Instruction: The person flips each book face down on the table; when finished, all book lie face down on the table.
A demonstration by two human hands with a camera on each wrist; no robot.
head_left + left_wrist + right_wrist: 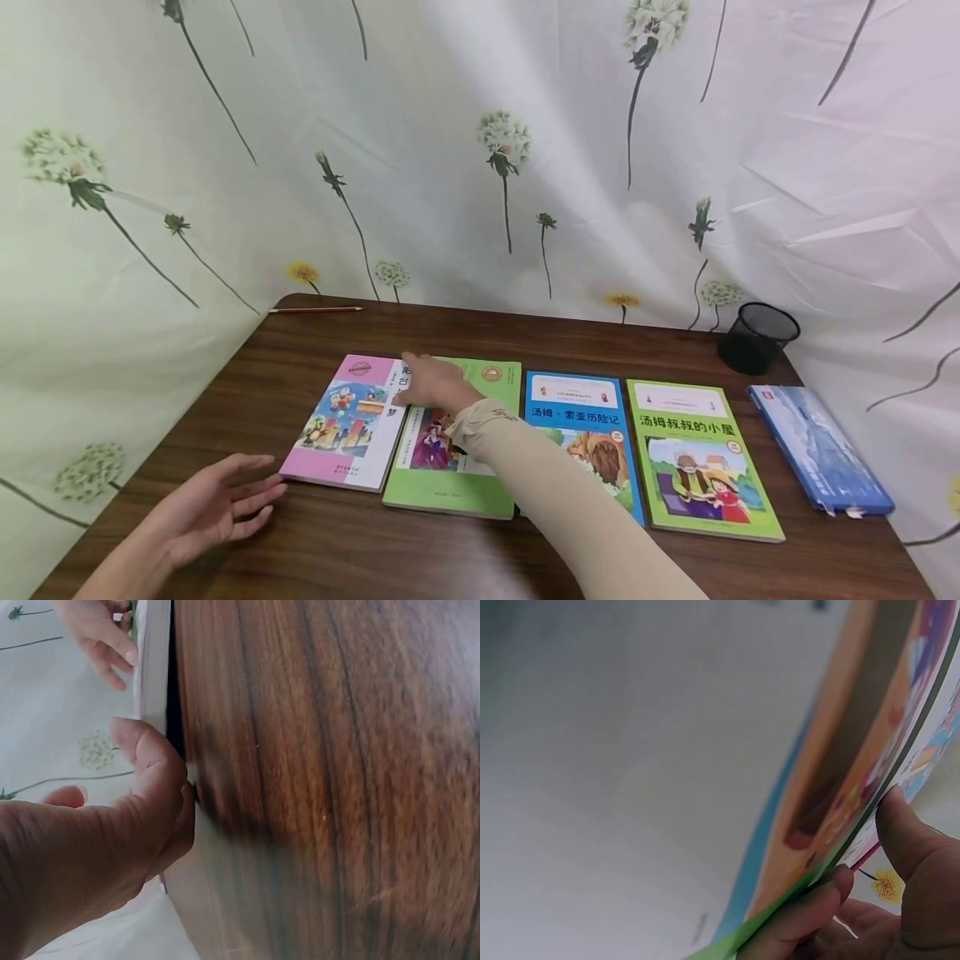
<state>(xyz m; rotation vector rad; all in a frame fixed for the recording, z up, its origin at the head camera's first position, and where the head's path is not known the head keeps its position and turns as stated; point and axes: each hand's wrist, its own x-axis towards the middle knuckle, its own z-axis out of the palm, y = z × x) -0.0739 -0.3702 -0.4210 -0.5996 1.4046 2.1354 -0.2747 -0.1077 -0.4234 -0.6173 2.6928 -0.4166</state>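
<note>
A pink book (348, 425) lies on the wooden table (420, 558), its right edge overlapping a green book (457, 483). My right hand (435, 385) reaches across and pinches the pink book's upper right edge. In the right wrist view the thumb (907, 840) lies on the colourful cover and the fingers curl beneath the edge. My left hand (217, 504) is open with straight fingers, right by the pink book's near left corner. In the left wrist view the thumb (150, 765) is beside the book's white page edge (152, 667).
To the right lie a blue book (581, 417), a second green book (697, 454) and a blue book (821, 450) by the table's right edge. A black mesh cup (757, 336) stands at the back right, a pencil (315, 310) at the back left. A flowered curtain hangs behind.
</note>
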